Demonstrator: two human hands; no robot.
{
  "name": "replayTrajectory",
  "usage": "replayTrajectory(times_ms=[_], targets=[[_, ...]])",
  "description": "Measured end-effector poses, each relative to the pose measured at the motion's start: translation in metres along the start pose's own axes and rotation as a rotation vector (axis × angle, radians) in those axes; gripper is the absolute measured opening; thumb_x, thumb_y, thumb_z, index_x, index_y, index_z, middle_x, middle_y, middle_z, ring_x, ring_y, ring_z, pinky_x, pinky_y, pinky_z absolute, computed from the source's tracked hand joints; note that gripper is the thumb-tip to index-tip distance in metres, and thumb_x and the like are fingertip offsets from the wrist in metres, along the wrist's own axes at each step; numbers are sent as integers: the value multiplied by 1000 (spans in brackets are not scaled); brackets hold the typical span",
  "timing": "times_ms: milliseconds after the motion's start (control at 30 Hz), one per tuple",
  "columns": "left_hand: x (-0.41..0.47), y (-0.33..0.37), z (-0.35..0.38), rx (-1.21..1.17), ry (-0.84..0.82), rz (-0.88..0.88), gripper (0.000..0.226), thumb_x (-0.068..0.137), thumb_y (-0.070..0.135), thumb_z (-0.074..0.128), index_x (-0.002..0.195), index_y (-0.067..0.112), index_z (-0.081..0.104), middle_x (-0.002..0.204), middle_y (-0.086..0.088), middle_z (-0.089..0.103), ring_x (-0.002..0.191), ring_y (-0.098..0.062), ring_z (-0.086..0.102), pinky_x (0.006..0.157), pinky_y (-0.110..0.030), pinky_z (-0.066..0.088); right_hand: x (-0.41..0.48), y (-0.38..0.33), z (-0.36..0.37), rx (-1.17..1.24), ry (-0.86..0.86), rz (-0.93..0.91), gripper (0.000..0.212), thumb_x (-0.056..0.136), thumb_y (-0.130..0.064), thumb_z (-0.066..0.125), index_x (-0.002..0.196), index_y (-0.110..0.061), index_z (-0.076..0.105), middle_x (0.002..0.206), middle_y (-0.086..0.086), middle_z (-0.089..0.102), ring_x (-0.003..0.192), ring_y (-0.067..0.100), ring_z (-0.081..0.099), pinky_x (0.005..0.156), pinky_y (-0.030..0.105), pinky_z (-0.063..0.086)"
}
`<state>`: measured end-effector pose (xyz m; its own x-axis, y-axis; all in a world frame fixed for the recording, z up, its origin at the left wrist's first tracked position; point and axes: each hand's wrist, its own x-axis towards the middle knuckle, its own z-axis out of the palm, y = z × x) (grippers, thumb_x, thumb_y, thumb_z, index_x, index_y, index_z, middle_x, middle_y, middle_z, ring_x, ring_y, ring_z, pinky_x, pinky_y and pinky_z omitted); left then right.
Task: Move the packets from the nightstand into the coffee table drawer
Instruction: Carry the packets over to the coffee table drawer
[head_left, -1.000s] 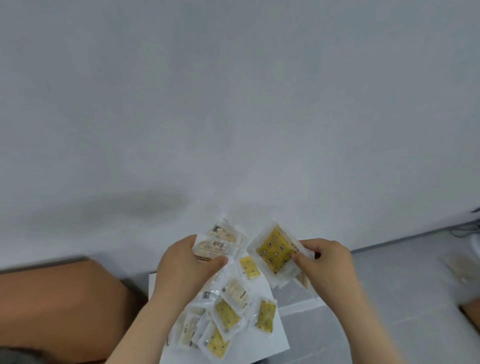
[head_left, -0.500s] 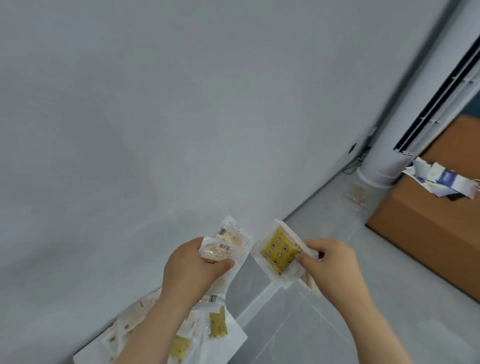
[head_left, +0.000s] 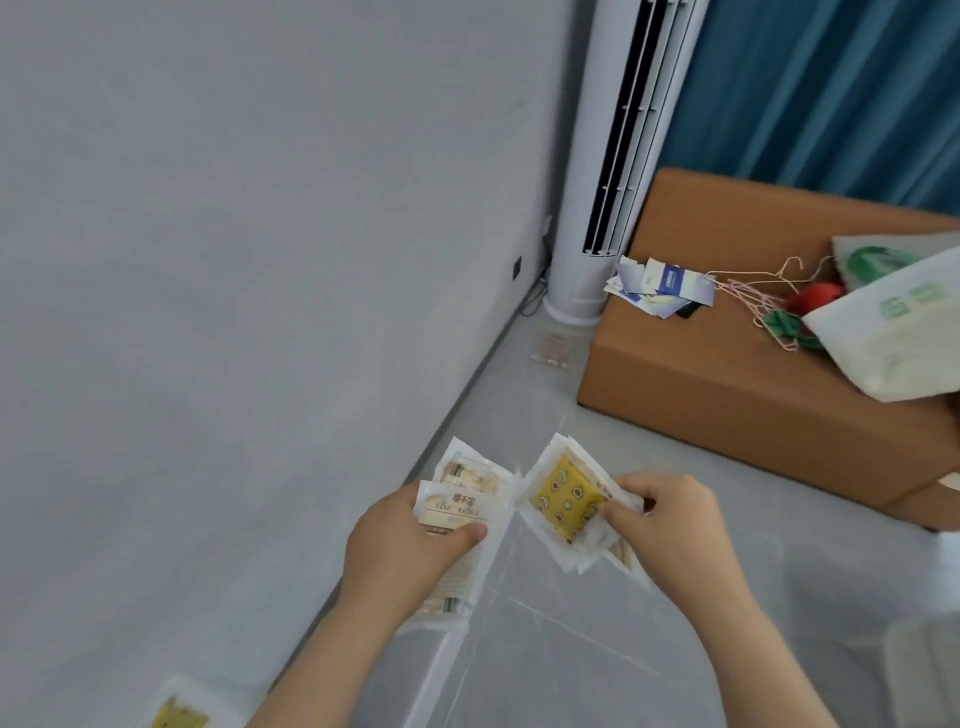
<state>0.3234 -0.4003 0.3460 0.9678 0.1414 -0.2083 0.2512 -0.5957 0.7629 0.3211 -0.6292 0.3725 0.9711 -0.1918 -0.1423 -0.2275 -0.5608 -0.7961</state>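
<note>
Both hands have swung right, away from the pile, and a room corner now shows. The left hand pinches a stack of cream packets between thumb and fingers. The right hand pinches a fan of yellow packets, with its fingers curled over the near corner. Both stacks stick up and away from the fingers and almost touch. A lone packet lies far below the left fingers, nearer that hand. I think the drawer comes next, but it is not in view. Past the fingers stand a brown sofa and a tall white air conditioner.
</note>
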Motion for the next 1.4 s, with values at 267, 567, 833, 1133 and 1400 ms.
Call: replayTrajectory(times_ms=[267, 567, 833, 1133, 1400], targets=[[101, 63, 67, 25, -156, 103, 28, 65, 47, 79, 88, 35, 67, 82, 20, 71, 78, 2, 65, 70, -27, 54, 75, 33, -50, -17, 142, 118, 36, 76, -3, 62, 63, -36, 70, 67, -7, 70, 57, 19, 60, 50, 26, 44], [229, 137, 120, 114, -308, 204, 26, 68, 48, 78, 86, 34, 67, 80, 20, 69, 76, 1, 63, 67, -26, 52, 173, 41, -87, -41, 301, 253, 29, 77, -4, 63, 69, -31, 74, 66, -8, 70, 64, 21, 64, 63, 39, 54], [300, 196, 179, 146, -362, 251, 27, 68, 51, 77, 87, 33, 67, 82, 20, 69, 74, 4, 61, 58, -19, 45, 250, 75, -127, -46, 393, 312, 22, 78, -5, 65, 74, -24, 76, 70, -13, 70, 67, 7, 60, 55, 22, 48], [348, 277, 264, 169, -374, 259, 26, 67, 51, 77, 84, 36, 65, 82, 20, 68, 78, -2, 64, 69, -28, 54, 334, 132, -203, -15, 374, 315, 16, 77, -6, 61, 76, -15, 74, 69, 7, 68, 51, 19, 48, 51, 28, 39], [385, 342, 336, 178, -382, 264, 24, 68, 51, 76, 82, 36, 63, 79, 20, 68, 76, 2, 61, 61, -23, 48, 396, 173, -266, -38, 391, 330, 12, 78, -7, 62, 72, -11, 72, 66, 7, 65, 50, 18, 46, 49, 23, 33]])
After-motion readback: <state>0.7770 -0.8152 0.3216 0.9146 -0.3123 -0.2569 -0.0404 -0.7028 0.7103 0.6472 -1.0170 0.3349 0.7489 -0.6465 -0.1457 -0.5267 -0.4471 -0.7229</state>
